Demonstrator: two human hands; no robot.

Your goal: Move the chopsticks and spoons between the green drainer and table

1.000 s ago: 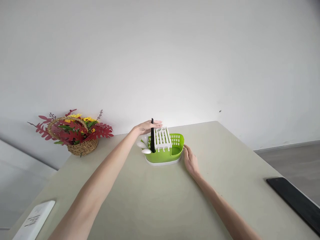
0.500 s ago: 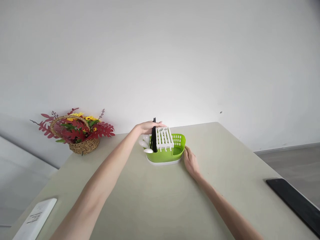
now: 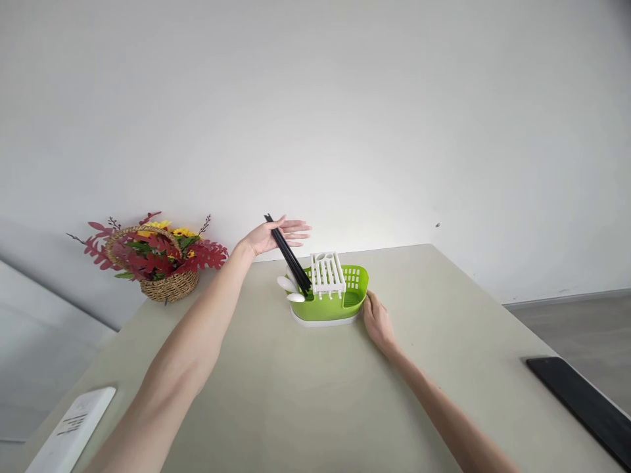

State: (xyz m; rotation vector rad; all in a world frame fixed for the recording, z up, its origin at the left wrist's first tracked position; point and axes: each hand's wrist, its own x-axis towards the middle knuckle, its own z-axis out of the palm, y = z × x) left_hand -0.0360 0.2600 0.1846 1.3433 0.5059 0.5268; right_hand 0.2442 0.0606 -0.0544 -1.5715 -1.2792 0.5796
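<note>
A green plastic basket [image 3: 325, 314] with a white base stands on the table. Over its middle sits a white slatted rack [image 3: 327, 276] with small hooks along its front. White spoons [image 3: 296, 297] lean out at the left end. My left hand [image 3: 269, 236] is up behind that end, holding a bundle of black chopsticks [image 3: 290, 259] at the thumb and palm while the other fingers stretch out to the right. The chopsticks tilt leftward, their lower ends at the basket's left section. My right hand [image 3: 378, 320] curls against the basket's right end, its fingertips partly hidden.
A wicker basket of red and yellow artificial flowers [image 3: 167, 286] is at the table's back left. At the front left lies a white flat object [image 3: 73, 430] with dark marks. A black phone-like slab [image 3: 576, 401] lies along the right edge. A wall [image 3: 325, 131] rises behind the table.
My left hand has moved left and up, its fingers spreading. The chopsticks have gone from upright to tilted left, with more of their length showing. My right hand stays at the basket's end.
</note>
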